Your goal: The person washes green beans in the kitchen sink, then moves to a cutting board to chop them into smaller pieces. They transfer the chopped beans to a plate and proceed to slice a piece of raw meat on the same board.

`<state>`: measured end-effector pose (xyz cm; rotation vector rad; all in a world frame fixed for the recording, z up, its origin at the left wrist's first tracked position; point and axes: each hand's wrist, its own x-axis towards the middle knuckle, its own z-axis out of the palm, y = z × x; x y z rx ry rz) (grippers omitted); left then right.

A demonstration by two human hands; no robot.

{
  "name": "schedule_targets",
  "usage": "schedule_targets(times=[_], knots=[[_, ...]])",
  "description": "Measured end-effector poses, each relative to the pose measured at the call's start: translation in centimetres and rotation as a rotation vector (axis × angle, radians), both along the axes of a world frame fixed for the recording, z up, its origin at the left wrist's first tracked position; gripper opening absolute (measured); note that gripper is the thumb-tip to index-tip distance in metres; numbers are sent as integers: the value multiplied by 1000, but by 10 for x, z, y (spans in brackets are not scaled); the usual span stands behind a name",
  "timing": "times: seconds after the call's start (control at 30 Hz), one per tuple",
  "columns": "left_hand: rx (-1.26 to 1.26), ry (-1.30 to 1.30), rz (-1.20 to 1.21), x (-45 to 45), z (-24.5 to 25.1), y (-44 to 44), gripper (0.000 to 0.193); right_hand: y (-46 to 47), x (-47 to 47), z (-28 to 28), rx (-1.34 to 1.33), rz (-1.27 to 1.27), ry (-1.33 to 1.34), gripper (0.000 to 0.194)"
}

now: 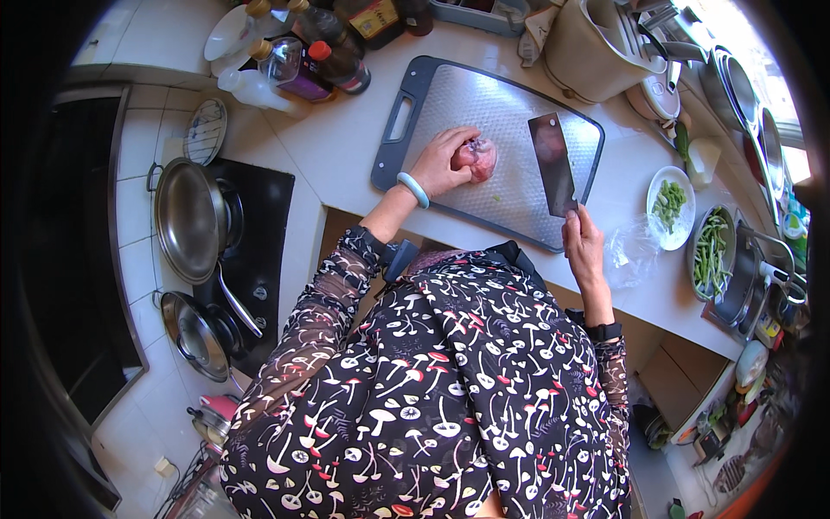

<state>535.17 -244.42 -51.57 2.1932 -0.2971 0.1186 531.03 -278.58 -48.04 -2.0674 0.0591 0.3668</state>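
Observation:
A chunk of raw red meat [478, 159] rests near the middle of a metal cutting board [447, 97] with a dark rim and a handle slot. My left hand [446, 161] is curled around the meat's left side, thumb and fingers pressing on it. In my right hand [582, 241] is the handle of a cleaver [552, 165]. Its broad blade hangs over the board's right part, apart from the meat, and mirrors some red. A small green scrap [497, 198] lies on the board below the meat.
Right of the board are a crumpled clear plastic bag [626, 256], a plate [656, 237] of cut green pieces and a bowl of green beans [711, 256]. Sauce bottles [340, 68] crowd the back left. A frying pan [188, 220] sits on the black hob [275, 214].

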Motion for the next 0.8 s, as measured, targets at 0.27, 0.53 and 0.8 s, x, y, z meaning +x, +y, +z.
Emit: schedule_targets(times=[0.27, 0.53, 0.8], knots=[[19, 155, 208, -9, -7, -7, 75, 28, -9, 9, 32, 92, 22, 22], [203, -1, 222, -7, 4, -15, 77, 33, -6, 7, 54, 16, -64, 24], [141, 60, 59, 12, 9, -16, 56, 29, -20, 5, 59, -26, -27, 27]])
